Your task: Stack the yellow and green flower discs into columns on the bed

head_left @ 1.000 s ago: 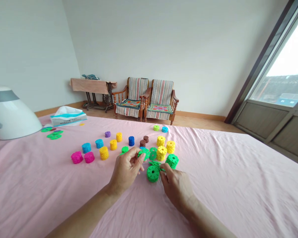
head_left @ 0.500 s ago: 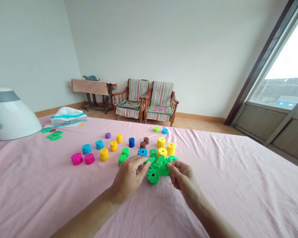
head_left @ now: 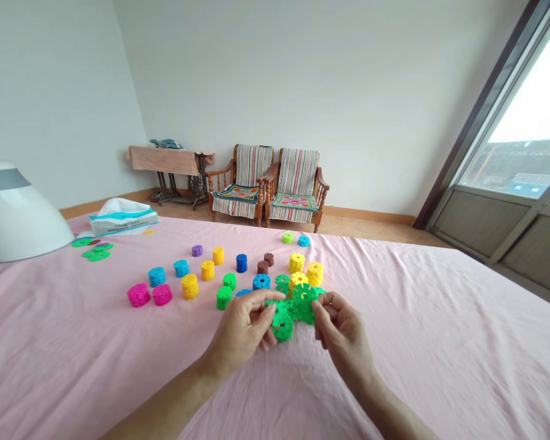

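My right hand (head_left: 341,324) pinches a green notched disc (head_left: 304,296) by its right edge, holding it raised with its flat face towards me. My left hand (head_left: 245,321) is closed, thumb and forefinger at another green notched disc near 640,500 that its fingers partly cover. Below and between the hands stands a stack of green discs (head_left: 283,330). More green discs (head_left: 282,281) lie loose just behind, partly hidden by the raised one. Yellow disc stacks (head_left: 315,274) and a blue stack (head_left: 261,281) stand beyond my fingers.
Further left stand stacks in green (head_left: 224,297), yellow (head_left: 190,286), light blue (head_left: 156,276) and magenta (head_left: 139,295). A tissue pack (head_left: 123,218), loose discs (head_left: 97,253) and a white kettle (head_left: 25,217) are at far left on the pink cloth (head_left: 440,318).
The green disc in my right hand has come up and turned its face towards me. My left hand has shifted slightly, and its disc has tilted downward. The view has moved a little.
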A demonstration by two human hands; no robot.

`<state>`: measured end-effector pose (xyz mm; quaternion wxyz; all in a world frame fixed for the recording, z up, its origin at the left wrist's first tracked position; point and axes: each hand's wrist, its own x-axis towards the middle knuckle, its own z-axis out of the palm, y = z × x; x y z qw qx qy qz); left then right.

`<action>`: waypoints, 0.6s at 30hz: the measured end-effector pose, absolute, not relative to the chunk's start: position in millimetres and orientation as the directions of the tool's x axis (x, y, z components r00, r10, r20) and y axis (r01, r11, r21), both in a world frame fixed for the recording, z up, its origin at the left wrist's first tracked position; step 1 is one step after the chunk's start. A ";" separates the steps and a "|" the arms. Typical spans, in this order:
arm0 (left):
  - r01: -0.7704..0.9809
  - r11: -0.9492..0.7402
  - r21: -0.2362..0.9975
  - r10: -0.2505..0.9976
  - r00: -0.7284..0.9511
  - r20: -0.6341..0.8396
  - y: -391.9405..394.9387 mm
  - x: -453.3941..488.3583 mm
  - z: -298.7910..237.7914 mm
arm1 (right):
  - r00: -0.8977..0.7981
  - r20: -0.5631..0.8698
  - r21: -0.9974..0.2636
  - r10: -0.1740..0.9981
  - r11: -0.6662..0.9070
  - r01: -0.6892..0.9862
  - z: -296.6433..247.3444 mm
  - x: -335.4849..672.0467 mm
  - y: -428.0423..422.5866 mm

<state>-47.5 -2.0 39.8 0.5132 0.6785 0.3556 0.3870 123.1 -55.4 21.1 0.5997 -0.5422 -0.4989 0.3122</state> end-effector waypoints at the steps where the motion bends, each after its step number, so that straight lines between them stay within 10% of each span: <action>1: 0.064 -0.164 0.984 0.867 0.486 0.113 -2.8 -46.8 39.9 | 0.316 0.381 -0.903 0.869 0.277 0.328 20.3 122.0 -57.5; 4: -0.005 -0.007 1.000 0.791 0.612 0.009 -5.8 -45.2 41.8 | 0.110 0.692 -0.543 0.714 0.415 0.730 20.0 119.7 -63.7; 8: -0.108 0.080 0.991 0.755 0.655 0.010 -9.0 -43.8 44.8 | -0.177 0.781 -0.197 0.599 0.505 0.840 25.1 120.2 -68.4; 14: -0.130 0.060 0.990 0.807 0.590 0.029 -6.2 -44.6 44.3 | -0.325 0.736 -0.129 0.593 0.595 0.794 28.3 121.2 -69.7; 18: -0.094 -0.017 0.995 0.832 0.552 0.066 -3.5 -46.0 42.4 | -0.079 0.767 -0.345 0.637 0.512 0.787 22.8 118.6 -68.4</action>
